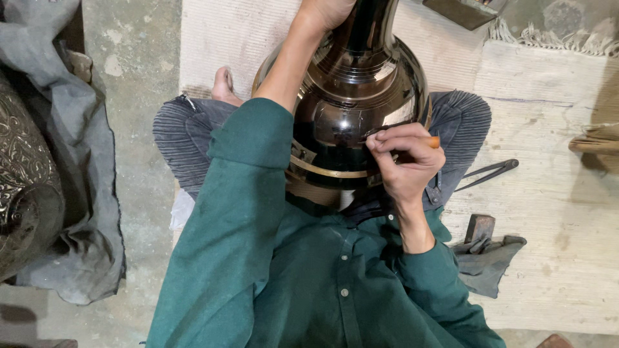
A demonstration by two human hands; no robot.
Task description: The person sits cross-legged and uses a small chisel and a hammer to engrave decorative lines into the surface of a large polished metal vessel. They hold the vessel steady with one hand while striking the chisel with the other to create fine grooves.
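Note:
A large glossy black metal vase with a gold band lies across my lap, its narrow neck pointing away from me. My left hand reaches over it and grips the neck at the top edge of the view. My right hand is closed around a small tool with an orange-brown wooden handle, pressed against the vase's rounded body just above the gold band. The tool's tip is hidden by my fingers. I sit cross-legged in grey ribbed trousers and a green shirt.
A metal compass or divider lies on the pale woven mat to my right. A small wooden block and grey cloth sit near my right elbow. An embossed metal vessel rests on grey fabric at left.

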